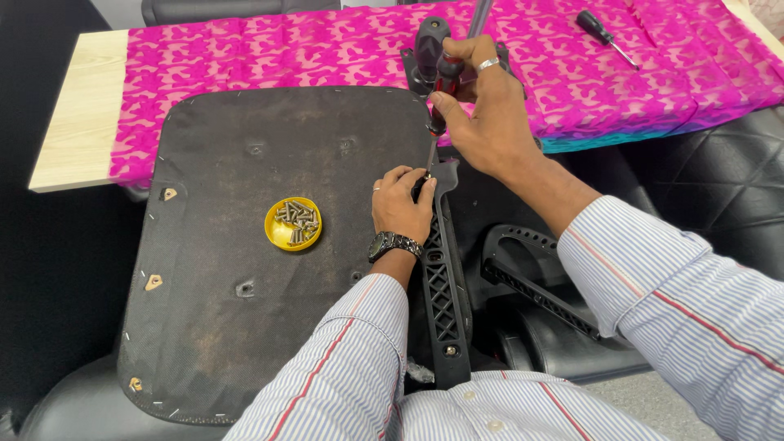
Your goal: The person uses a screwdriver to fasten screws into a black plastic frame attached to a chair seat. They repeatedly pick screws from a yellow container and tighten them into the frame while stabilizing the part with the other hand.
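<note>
Head view
Work surface: an upturned seat base (245, 269) lies flat, its dark fabric underside facing up, with staples along the edge.
Bracket: a black ribbed armrest bracket (443, 282) lies along the right edge of the seat base, its upper end under the driver tip.
Right hand: the right hand (482, 114) is closed around the red-and-black handle of a screwdriver (439, 102), thumb and fingers wrapped high on the grip.
Driver attitude: the shaft stands nearly upright, tip down at the bracket's top hole.
Left hand: the left hand (400, 204) is curled at the bracket's upper end, fingertips pinched beside the driver tip; whether it holds a screw there cannot be told.
Technique: judged from this pose, the shaft should stay square to the hole, with downward pressure kept while turning, so the tip does not slip out of the screw head.
Support: the left hand should steady the bracket over its hole until the thread bites.
Risk: a tilted shaft could cross-thread the screw or jab the fingertips beside it.
Container: a shallow yellow cap (293, 224) sits on the seat base, left of the left hand and apart from it.
Contents: a loose heap of short metal screws (296, 217) fills the cap's middle.
Spare parts: a second bracket (535, 286) lies right of the first.
Spare tool: another screwdriver (606, 37) rests on the pink cloth (245, 49), well apart.
</note>
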